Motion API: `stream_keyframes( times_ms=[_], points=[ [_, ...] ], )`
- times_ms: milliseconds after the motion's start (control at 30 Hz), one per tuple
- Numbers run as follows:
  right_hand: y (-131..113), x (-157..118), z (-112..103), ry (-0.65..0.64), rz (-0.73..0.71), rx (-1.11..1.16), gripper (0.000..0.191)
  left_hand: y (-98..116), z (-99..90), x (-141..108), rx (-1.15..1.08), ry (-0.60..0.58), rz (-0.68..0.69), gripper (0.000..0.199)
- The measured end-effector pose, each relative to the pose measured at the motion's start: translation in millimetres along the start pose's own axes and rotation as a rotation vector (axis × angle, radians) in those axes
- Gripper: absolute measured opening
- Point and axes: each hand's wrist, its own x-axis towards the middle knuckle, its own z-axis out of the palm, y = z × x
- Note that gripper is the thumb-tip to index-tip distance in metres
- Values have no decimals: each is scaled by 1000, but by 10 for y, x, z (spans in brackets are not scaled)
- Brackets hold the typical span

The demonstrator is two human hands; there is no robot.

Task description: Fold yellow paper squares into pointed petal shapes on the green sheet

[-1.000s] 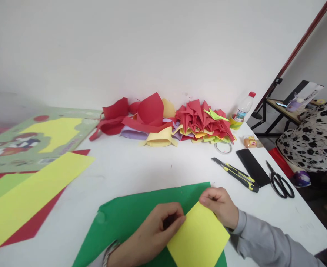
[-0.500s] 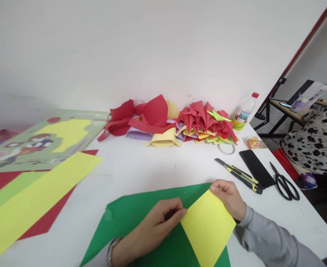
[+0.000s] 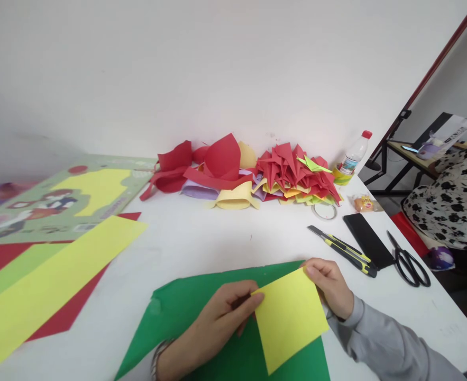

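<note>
A square of yellow paper (image 3: 291, 320) is held up between my two hands, above a green sheet (image 3: 193, 296) that lies on the white table. My left hand (image 3: 227, 312) pinches its upper left corner between thumb and fingers. At the upper right corner my right hand (image 3: 330, 286) grips the same paper, thumb in front and fingers behind. The paper faces me slightly tilted, and it covers part of the green sheet.
To the right lie a utility knife (image 3: 342, 250), a black flat rectangle (image 3: 368, 241) and scissors (image 3: 410, 259). Red and yellow folded paper (image 3: 292, 172) is heaped along the wall beside a bottle (image 3: 352, 159). Yellow strips (image 3: 70, 280) and a printed board (image 3: 98, 211) are at left.
The yellow square has turned in my hands, its lower corner swinging left and up. My left hand now grips its corner where it was only at the edge before.
</note>
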Motion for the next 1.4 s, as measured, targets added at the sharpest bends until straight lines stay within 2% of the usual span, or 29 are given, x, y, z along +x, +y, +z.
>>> stream_keyframes(
  times_ms=[167,333,533,633,800,1033,1233,1400],
  points=[
    [-8,-13,4,-46,7,-72,54,16,-35,9,-41,140,-5,44],
    [-10,-12,1,-81,-22,-191,55,55,-52,0,-131,98,-26,33],
    [-19,-139,99,-425,-13,-378,49,78,17,-23,-115,-73,-24,33],
    [-27,-193,168,-524,-70,-484,44,52,74,-10,2,-75,21,34],
    [-15,-179,181,-474,-56,-482,40,35,78,22,38,20,-27,38],
    [-19,-185,192,-511,-130,-566,38,17,146,4,68,-21,18,34],
    [-21,-177,198,-531,-168,-582,40,-60,213,-12,105,20,42,29],
    [-45,-182,198,-578,-139,-535,37,-66,251,-41,132,48,70,26]
  ],
)
